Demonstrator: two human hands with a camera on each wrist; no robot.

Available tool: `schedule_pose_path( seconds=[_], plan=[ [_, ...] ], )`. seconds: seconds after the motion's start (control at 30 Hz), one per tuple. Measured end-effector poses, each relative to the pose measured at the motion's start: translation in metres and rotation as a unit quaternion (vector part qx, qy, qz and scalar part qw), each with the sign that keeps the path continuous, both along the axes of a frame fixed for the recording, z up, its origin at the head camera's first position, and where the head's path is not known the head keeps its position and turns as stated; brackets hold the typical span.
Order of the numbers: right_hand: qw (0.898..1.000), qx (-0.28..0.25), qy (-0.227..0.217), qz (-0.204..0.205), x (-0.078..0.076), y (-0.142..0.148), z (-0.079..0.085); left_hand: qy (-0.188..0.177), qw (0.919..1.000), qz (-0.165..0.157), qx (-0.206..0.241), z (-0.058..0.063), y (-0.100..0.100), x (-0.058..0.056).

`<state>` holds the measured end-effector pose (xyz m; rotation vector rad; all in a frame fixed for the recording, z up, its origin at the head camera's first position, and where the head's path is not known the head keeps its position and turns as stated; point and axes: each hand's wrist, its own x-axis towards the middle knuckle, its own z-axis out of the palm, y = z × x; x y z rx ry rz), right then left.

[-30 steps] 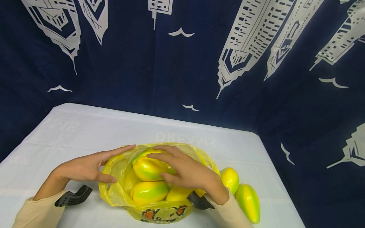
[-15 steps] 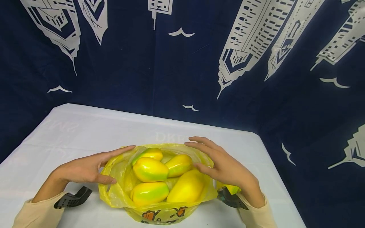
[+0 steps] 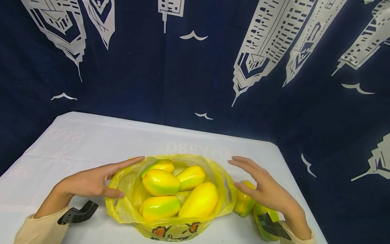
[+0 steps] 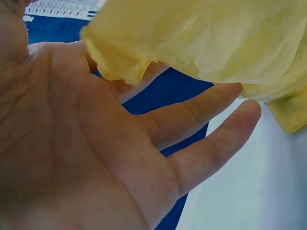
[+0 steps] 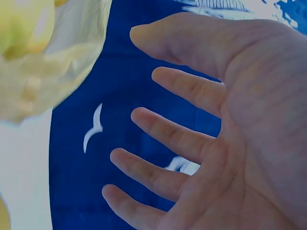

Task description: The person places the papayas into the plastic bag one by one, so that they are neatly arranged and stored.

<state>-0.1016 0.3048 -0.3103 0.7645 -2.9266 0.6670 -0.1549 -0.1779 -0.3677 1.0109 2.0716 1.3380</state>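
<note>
A thin yellow plastic bag with a printed front stands with its mouth spread wide. Several glossy yellow-green mangoes lie inside it. At the bag's left rim is my left hand, its thumb over the inner side and the index finger along the outside; in the left wrist view its other fingers are straight beneath the plastic. My right hand holds nothing, fingers spread, above two mangoes outside the bag: a nearer-to-bag mango and an outer mango, partly hidden by the wrist.
A white cloth covers the table, with faint lettering showing through. Behind and to the right hangs a dark blue curtain with white buildings and birds. A black wrist camera sits on each wrist.
My right hand has moved right, from over the mangoes in the bag, past its right rim, to above the two outside mangoes. The left hand has stayed at the left rim.
</note>
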Motion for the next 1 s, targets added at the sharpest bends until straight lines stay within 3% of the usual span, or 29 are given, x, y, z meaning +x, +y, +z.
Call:
schedule_pose_path(
  seconds=[0.13,0.5,0.67,1.0],
  plan=[
    [1.000,0.006,0.009,-0.027,0.008,0.019,-0.005,0.001,1.0000,0.005,-0.005,0.000,0.000,0.001],
    [0.993,0.012,-0.046,-0.112,0.038,0.058,-0.024,0.009,0.9999,0.008,-0.008,0.001,0.001,0.001],
    [0.982,0.026,-0.098,-0.160,0.049,0.073,-0.037,0.011,0.9999,0.006,-0.011,0.001,0.002,0.000],
    [0.959,0.031,-0.191,-0.207,0.058,0.090,-0.054,0.008,0.9998,0.010,-0.013,0.001,0.001,0.001]
  ],
)
